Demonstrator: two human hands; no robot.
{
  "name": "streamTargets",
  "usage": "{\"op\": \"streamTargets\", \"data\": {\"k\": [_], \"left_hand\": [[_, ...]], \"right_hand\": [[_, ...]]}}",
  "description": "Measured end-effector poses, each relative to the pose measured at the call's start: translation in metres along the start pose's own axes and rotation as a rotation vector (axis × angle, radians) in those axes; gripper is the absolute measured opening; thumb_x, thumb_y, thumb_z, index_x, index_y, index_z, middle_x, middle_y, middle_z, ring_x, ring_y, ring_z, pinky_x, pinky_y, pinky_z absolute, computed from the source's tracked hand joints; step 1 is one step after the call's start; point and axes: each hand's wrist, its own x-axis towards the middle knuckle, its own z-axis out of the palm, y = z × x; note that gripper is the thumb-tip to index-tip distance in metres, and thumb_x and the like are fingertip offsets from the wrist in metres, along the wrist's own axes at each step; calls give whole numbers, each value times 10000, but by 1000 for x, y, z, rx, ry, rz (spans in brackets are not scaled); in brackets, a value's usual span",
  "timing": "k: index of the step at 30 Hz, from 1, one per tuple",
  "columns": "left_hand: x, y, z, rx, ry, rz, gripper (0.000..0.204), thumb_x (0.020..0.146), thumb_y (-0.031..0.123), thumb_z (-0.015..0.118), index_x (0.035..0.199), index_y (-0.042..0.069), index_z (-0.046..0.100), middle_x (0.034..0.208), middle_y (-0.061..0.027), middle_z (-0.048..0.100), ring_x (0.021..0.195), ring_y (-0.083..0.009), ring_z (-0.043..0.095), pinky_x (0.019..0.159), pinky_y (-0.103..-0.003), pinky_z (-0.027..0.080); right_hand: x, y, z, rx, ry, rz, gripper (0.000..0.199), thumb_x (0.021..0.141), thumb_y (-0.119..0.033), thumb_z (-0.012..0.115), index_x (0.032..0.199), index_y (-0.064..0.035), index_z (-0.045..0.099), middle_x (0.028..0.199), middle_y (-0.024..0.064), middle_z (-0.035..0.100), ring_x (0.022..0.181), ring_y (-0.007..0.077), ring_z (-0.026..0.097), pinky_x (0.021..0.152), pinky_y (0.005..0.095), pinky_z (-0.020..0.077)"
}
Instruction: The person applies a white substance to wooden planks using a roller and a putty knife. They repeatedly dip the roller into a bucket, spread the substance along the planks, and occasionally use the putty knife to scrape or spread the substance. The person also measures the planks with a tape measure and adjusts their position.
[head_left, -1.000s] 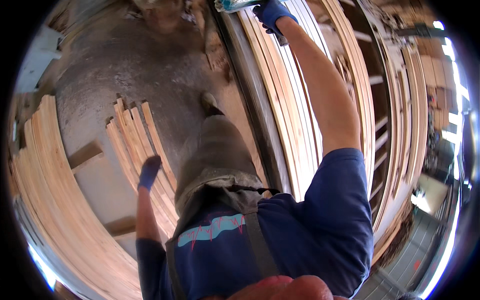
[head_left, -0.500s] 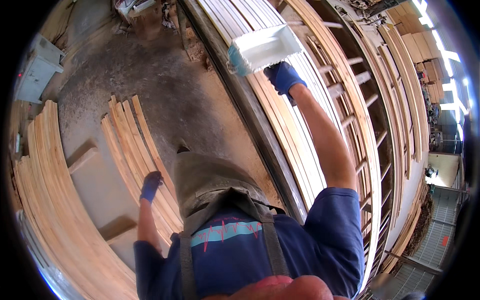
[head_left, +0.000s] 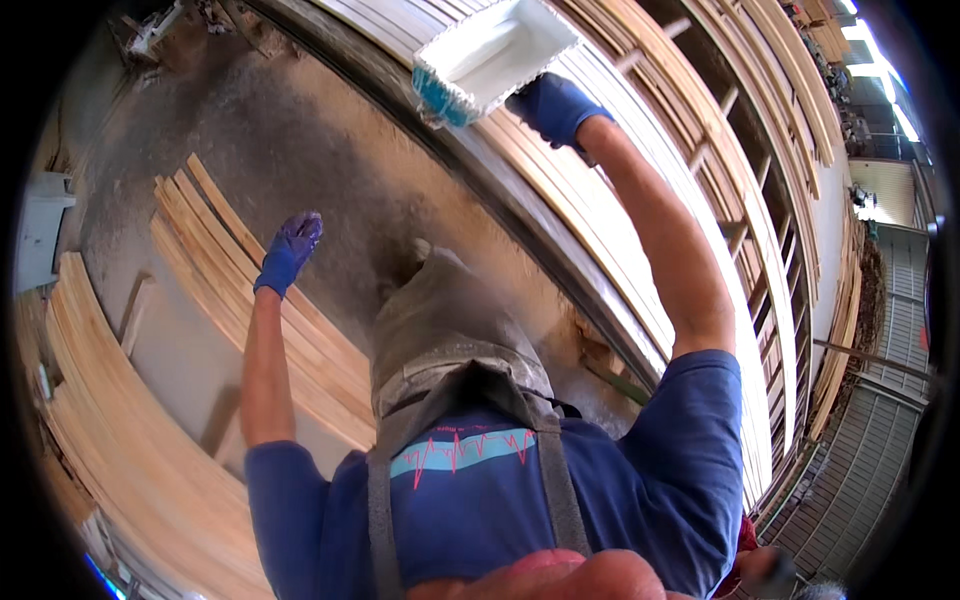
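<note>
My right hand (head_left: 555,112), in a blue work glove, is closed on the lower right edge of a rectangular tub (head_left: 540,38). The tub is white inside, teal on its outer side and has a ragged rim. It is over a row of long pale wooden strips (head_left: 600,235); whether it rests on them I cannot tell. My left hand (head_left: 290,250), gloved in blue with darker stained fingers, is out to the left with nothing in it. Its fingers are loosely bent. It appears beside and above several bare wooden strips (head_left: 290,330).
A long rack with wooden rungs (head_left: 715,120) runs along the right, holding more strips. At the far left lies a larger stack of planks (head_left: 130,420). A grey box-shaped cabinet (head_left: 42,230) stands behind it. Dusty floor (head_left: 340,140) runs between. Part of a person in red (head_left: 745,560) shows at lower right.
My left hand has lifted up and forward, away from the left strips. The view has turned and shifted along the rack. My right hand stays at the tub's edge.
</note>
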Motion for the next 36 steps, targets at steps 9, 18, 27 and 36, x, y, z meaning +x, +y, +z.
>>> {"op": "streamTargets", "data": {"k": [9,18,27,36], "left_hand": [[-287,-144,216,-281,107,-311,165,899,162,626,999,31,637,835,-12,635,710,-107,565,632,-243,455],[-378,-37,560,244,-108,111,294,920,306,605,983,24,652,850,-101,661,739,-204,576,721,-364,482],[-481,-94,808,-63,-348,-211,286,947,309,589,1097,69,633,882,-57,673,730,-137,619,651,-281,503],[-569,-43,1018,-210,-193,-133,434,952,436,559,1242,114,583,1041,-63,687,840,-160,654,708,-303,513]], "right_hand": [[-282,194,7,42,-33,125,387,911,-393,540,859,-23,641,633,71,599,479,164,560,408,320,455],[-587,477,35,-199,118,-91,286,890,-267,585,1105,-89,648,1060,212,663,1008,368,622,882,436,489],[-730,558,34,-123,0,43,241,878,-237,573,936,-36,693,853,184,690,731,290,632,704,411,498],[-1014,818,65,-224,145,-57,201,860,-202,549,947,-75,677,822,196,669,761,363,629,697,430,520]]}}
